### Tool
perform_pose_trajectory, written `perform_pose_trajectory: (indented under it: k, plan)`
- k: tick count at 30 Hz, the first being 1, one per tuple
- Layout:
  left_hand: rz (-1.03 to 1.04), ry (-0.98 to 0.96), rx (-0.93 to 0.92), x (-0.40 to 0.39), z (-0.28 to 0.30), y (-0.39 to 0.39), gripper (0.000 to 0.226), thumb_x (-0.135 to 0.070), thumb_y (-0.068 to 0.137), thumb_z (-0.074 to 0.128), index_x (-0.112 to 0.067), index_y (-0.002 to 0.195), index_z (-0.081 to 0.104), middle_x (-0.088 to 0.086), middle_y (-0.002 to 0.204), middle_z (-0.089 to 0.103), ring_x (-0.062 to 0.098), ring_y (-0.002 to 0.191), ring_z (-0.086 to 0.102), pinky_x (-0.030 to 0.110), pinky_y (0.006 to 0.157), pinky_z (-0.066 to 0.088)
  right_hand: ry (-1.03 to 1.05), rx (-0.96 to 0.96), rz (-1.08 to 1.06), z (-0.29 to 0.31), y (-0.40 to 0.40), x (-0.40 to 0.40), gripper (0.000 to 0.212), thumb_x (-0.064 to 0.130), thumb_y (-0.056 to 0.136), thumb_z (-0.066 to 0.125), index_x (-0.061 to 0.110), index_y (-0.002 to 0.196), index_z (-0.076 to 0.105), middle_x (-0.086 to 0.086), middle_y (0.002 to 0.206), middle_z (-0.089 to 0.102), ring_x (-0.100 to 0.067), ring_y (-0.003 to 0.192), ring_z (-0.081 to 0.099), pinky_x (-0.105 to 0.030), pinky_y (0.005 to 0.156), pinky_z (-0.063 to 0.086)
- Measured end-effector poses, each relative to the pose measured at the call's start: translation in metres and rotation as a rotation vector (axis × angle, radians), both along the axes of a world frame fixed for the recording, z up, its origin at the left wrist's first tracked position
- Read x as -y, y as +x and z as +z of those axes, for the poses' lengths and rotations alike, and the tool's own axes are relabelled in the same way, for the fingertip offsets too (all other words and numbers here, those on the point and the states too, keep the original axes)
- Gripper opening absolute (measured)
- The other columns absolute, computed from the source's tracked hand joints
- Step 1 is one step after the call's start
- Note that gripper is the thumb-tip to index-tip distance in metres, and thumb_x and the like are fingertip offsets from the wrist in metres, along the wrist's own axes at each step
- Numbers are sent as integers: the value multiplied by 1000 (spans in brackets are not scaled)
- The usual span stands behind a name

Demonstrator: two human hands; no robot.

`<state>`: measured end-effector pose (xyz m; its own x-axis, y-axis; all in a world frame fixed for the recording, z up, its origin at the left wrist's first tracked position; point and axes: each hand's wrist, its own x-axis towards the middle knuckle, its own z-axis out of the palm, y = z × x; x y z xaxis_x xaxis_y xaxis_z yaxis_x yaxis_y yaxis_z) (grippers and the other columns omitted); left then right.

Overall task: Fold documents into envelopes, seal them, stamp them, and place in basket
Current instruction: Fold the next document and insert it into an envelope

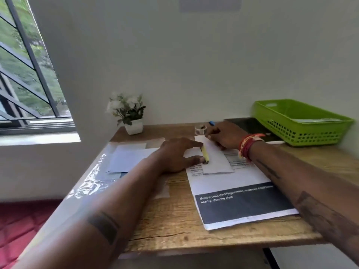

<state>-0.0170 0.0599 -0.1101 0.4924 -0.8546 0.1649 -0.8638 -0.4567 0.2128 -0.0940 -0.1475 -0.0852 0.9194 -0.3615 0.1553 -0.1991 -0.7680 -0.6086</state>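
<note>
Daylight from the barred window (29, 74) falls across a wooden bench (174, 220) set against a pale wall, with a small potted plant (129, 113) at the back and spare white envelopes (128, 158) lying at the left. Moving right, the left hand (174, 156) pinches a yellow glue stick (205, 155) between finger and thumb at the edge of the white envelope (215, 162), which rests on printed documents (239, 193). The right hand (225, 135) presses the envelope's far end; whether its fingers curl round anything I cannot tell. A tape roll (201, 129) sits just beyond. Sealing seems to be the step: the glue should run evenly along the flap while the other hand keeps the envelope still. The green basket (299, 123) waits at far right.
</note>
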Motion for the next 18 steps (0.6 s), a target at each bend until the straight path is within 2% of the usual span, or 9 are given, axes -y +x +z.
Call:
perform_pose_trajectory:
  k: [3, 5, 7, 8, 10, 12, 15, 16, 18]
  plan:
    - [2, 33, 35, 4, -4, 5, 55, -67, 95, 44, -49, 147, 43, -11, 161, 34, 16, 150, 25, 46, 117, 16, -194, -46, 31, -5, 6, 12, 21, 31, 95, 63, 25, 112, 74, 2, 111, 71, -14, 95, 64, -26, 86, 45]
    - [-9, 30, 18, 6, -7, 8, 53, -64, 97, 41, -46, 147, 44, -12, 160, 36, 15, 150, 26, 47, 120, 17, -322, -101, 48, -8, 11, 13, 31, 39, 97, 58, 25, 123, 68, -2, 129, 65, -21, 122, 54, -31, 103, 35]
    - [-24, 27, -3, 8, -9, 10, 52, -60, 97, 38, -45, 147, 43, -12, 158, 38, 16, 149, 29, 50, 120, 22, -412, -130, 71, -10, 11, 10, 39, 42, 100, 52, 27, 136, 57, -5, 137, 60, -24, 140, 39, -41, 118, 22]
    - [-29, 33, 2, 9, -9, 10, 50, -57, 99, 39, -46, 147, 42, -10, 159, 38, 17, 148, 29, 51, 119, 23, -416, -135, 73, -10, 10, 7, 42, 42, 100, 51, 27, 139, 52, -7, 136, 60, -25, 142, 37, -42, 120, 20]
    - [-31, 47, -3, 11, -10, 11, 49, -55, 101, 39, -46, 148, 40, -6, 161, 35, 18, 149, 27, 49, 120, 22, -404, -133, 72, -11, 10, 8, 44, 43, 100, 51, 23, 140, 50, -8, 133, 59, -28, 136, 42, -35, 112, 28]
    - [-30, 53, -42, 11, -11, 9, 57, -67, 95, 39, -47, 149, 38, -6, 163, 31, 18, 150, 25, 49, 121, 20, -385, -128, 64, -13, 10, 11, 42, 43, 99, 54, 20, 133, 53, -5, 117, 60, -29, 129, 47, -31, 103, 34]
    - [-18, 56, -96, 9, -10, 6, 76, -85, 80, 41, -49, 147, 38, -10, 162, 31, 14, 150, 25, 50, 122, 20, -332, -97, 45, -15, 12, 18, 30, 42, 94, 61, 21, 115, 58, 9, 86, 55, -24, 123, 49, -38, 117, 24]
    - [-18, 42, -97, 9, -10, 6, 78, -86, 78, 43, -48, 146, 40, -11, 160, 33, 13, 149, 27, 49, 121, 22, -308, -72, 39, -16, 13, 21, 27, 40, 92, 64, 23, 112, 59, 11, 86, 55, -19, 114, 53, -41, 119, 23]
    - [-18, 14, -93, 8, -9, 3, 77, -85, 78, 47, -45, 144, 45, -13, 158, 37, 11, 146, 30, 47, 121, 24, -239, -3, 25, -16, 12, 24, 31, 33, 88, 70, 25, 116, 60, 9, 101, 54, -11, 99, 52, -36, 111, 35]
